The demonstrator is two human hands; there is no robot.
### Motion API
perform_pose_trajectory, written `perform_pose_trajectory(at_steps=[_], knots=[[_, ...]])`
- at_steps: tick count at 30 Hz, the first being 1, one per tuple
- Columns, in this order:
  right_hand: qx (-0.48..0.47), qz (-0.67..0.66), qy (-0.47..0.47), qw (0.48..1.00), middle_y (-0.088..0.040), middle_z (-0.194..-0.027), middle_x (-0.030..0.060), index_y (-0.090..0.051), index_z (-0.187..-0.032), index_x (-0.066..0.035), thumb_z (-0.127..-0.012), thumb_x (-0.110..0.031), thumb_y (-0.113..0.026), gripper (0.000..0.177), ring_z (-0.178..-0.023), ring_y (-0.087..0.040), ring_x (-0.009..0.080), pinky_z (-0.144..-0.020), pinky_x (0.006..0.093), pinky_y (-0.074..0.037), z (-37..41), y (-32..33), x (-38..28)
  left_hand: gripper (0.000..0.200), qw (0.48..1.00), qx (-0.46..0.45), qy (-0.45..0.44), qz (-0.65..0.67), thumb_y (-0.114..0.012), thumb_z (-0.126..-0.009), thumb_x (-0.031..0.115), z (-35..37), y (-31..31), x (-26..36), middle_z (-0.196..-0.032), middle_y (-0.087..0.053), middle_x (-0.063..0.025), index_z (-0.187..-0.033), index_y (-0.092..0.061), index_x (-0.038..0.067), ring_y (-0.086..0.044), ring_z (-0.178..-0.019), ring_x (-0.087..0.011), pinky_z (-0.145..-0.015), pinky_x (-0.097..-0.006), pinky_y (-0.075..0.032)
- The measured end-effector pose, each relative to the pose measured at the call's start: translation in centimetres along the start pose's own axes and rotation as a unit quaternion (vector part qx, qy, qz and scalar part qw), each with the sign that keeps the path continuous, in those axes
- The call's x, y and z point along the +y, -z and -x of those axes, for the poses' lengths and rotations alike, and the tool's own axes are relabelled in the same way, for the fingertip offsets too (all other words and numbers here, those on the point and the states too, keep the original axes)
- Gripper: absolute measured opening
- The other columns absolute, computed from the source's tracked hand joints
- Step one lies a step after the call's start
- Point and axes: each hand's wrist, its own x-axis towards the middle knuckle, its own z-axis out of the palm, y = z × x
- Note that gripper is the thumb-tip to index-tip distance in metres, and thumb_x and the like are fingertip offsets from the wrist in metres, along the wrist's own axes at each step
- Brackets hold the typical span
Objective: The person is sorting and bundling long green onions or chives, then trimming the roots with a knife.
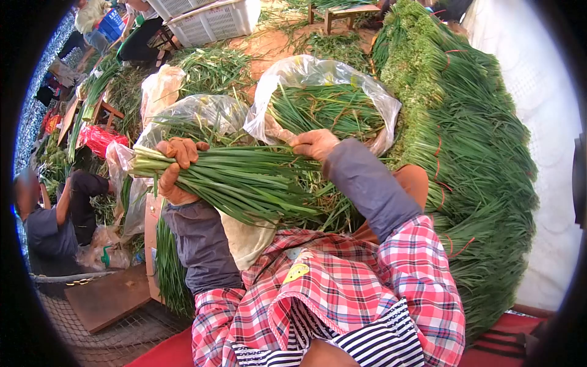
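My left hand, in an orange-brown glove, is closed around a bunch of garlic chives near its pale stem ends. The bunch lies sideways in front of me, its green leaves spreading to the right. My right hand is closed in a pinch above the leaf ends, beside the rim of a clear plastic bag. What sits between those fingertips is too small to make out. Inside that bag lie loose green leaves.
A large pile of chive bunches, some with red ties, rises along my right. Another clear bag and leaf scraps lie ahead. White crates stand at the back. A co-worker sits at left, near a wooden board.
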Motion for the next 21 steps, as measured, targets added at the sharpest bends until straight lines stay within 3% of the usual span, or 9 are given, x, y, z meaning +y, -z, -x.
perform_pose_trajectory(at_steps=[1, 4, 6, 9, 13, 14, 15, 18, 21], knots=[[0.046, -0.111, 0.026, 0.992, -0.065, -0.093, 0.0094, -0.064, -0.099, -0.002, -0.077, -0.022, -0.067, 0.029, -0.084, -0.060, 0.0190, -0.082, 0.0300, -0.045, -0.6, -1.6, 1.0, 0.024, 1.000, -0.009, 0.002, -0.004, -0.061, -0.071, 0.009, -0.1, -0.1, 0.0, -0.073, -0.048, -0.0021, -0.093, -0.051, 0.010, -0.048, -0.075, -0.0173, -0.086, -0.0421, -0.041], [0.091, -0.347, 0.137, 0.923, -0.066, -0.084, 0.0076, -0.066, -0.094, -0.002, -0.079, -0.018, -0.066, 0.023, -0.072, -0.060, 0.0175, -0.073, 0.0301, -0.048, 0.0, 1.8, 1.6, 0.024, 1.000, 0.000, -0.007, -0.007, -0.060, -0.072, 0.009, 0.3, 0.5, 0.5, -0.073, -0.048, -0.0021, -0.094, -0.051, 0.009, -0.048, -0.075, -0.0173, -0.087, -0.0417, -0.040], [0.223, -0.370, 0.074, 0.899, -0.064, -0.078, 0.0047, -0.067, -0.089, -0.004, -0.079, -0.014, -0.064, 0.015, -0.072, -0.058, 0.0166, -0.070, 0.0301, -0.047, 1.6, 4.5, 1.8, 0.024, 1.000, 0.016, -0.013, 0.001, -0.060, -0.072, 0.009, 0.7, 1.3, 1.0, -0.073, -0.047, -0.0022, -0.094, -0.051, 0.009, -0.047, -0.075, -0.0174, -0.086, -0.0416, -0.040], [0.110, -0.018, -0.014, 0.994, -0.063, -0.078, 0.0055, -0.067, -0.086, -0.006, -0.077, -0.020, -0.065, 0.017, -0.077, -0.059, 0.0195, -0.070, 0.0315, -0.046, 2.5, 5.0, 3.1, 0.023, 0.999, 0.029, -0.016, 0.004, -0.059, -0.072, 0.009, 1.0, 1.7, 1.1, -0.073, -0.046, -0.0024, -0.094, -0.051, 0.009, -0.047, -0.076, -0.0175, -0.087, -0.0414, -0.040], [0.084, 0.194, 0.176, 0.961, -0.062, -0.085, 0.0112, -0.067, -0.085, -0.014, -0.070, -0.037, -0.067, 0.028, -0.087, -0.058, 0.0275, -0.077, 0.0358, -0.045, 4.0, -0.1, -4.0, 0.023, 1.000, 0.029, -0.007, 0.004, -0.059, -0.072, 0.008, 0.8, 0.9, 0.0, -0.075, -0.046, -0.0030, -0.094, -0.051, 0.009, -0.047, -0.076, -0.0177, -0.087, -0.0420, -0.040], [0.118, 0.269, 0.221, 0.930, -0.062, -0.083, 0.0067, -0.065, -0.086, -0.014, -0.066, -0.027, -0.073, 0.025, -0.081, -0.058, 0.0256, -0.071, 0.0357, -0.047, 4.1, -1.7, -5.0, 0.023, 1.000, 0.028, -0.005, 0.000, -0.059, -0.072, 0.008, 0.7, 0.8, -0.3, -0.075, -0.046, -0.0030, -0.094, -0.051, 0.009, -0.047, -0.076, -0.0177, -0.087, -0.0422, -0.039], [0.129, 0.316, 0.236, 0.910, -0.062, -0.082, 0.0077, -0.062, -0.088, -0.015, -0.069, -0.030, -0.070, 0.026, -0.080, -0.059, 0.0272, -0.070, 0.0375, -0.047, 3.7, -3.0, -4.9, 0.024, 1.000, 0.024, -0.001, 0.003, -0.059, -0.071, 0.008, 0.6, 0.7, -0.5, -0.075, -0.046, -0.0031, -0.094, -0.050, 0.008, -0.047, -0.077, -0.0179, -0.086, -0.0424, -0.039], [0.058, 0.361, 0.098, 0.925, -0.061, -0.080, 0.0091, -0.061, -0.088, -0.015, -0.071, -0.031, -0.068, 0.024, -0.077, -0.059, 0.0279, -0.069, 0.0393, -0.047, 2.5, -4.9, -5.4, 0.024, 1.000, 0.025, 0.003, 0.005, -0.060, -0.071, 0.009, 0.5, 0.2, -1.0, -0.075, -0.047, -0.0030, -0.093, -0.050, 0.008, -0.047, -0.077, -0.0179, -0.086, -0.0425, -0.039], [0.122, 0.251, 0.107, 0.954, -0.060, -0.074, 0.0097, -0.060, -0.081, -0.013, -0.074, -0.018, -0.064, 0.010, -0.071, -0.058, 0.0267, -0.061, 0.0353, -0.046, 2.2, -5.0, -4.0, 0.025, 0.999, 0.045, 0.007, -0.003, -0.060, -0.071, 0.010, 0.8, -0.1, -1.1, -0.075, -0.047, -0.0029, -0.094, -0.049, 0.009, -0.047, -0.077, -0.0178, -0.086, -0.0434, -0.039]])
